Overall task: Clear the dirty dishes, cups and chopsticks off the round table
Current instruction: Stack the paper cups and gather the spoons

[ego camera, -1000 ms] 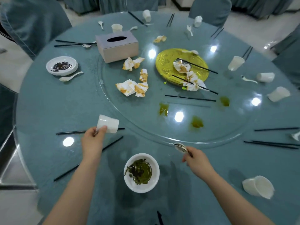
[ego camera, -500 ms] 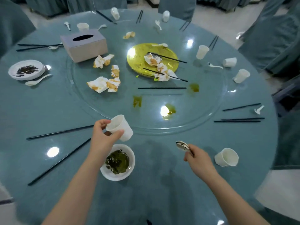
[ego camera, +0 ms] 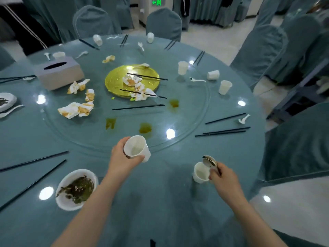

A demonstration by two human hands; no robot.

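My left hand (ego camera: 122, 157) holds a white paper cup (ego camera: 137, 148) above the near edge of the glass turntable, mouth tilted toward me. My right hand (ego camera: 223, 177) grips metal spoons (ego camera: 210, 161) and its fingers touch a second white cup (ego camera: 200, 172) lying on its side on the round table (ego camera: 160, 202). A white bowl (ego camera: 76, 189) with dark green leftovers sits at the near left. Black chopsticks (ego camera: 33, 182) lie left of the bowl. A gold plate (ego camera: 115, 79) with soiled napkins and chopsticks rests on the turntable.
More cups (ego camera: 225, 87), plastic spoons and chopstick pairs (ego camera: 222, 131) ring the table's right and far edges. A tissue box (ego camera: 58, 74) and crumpled napkins (ego camera: 76, 109) lie at the left. A small dish (ego camera: 7, 101) is at the far left. Covered chairs (ego camera: 299, 145) surround the table.
My view has swung right. My left hand carried its cup rightward past the bowl. My right hand, still holding the spoons, has reached the cup lying on its side.
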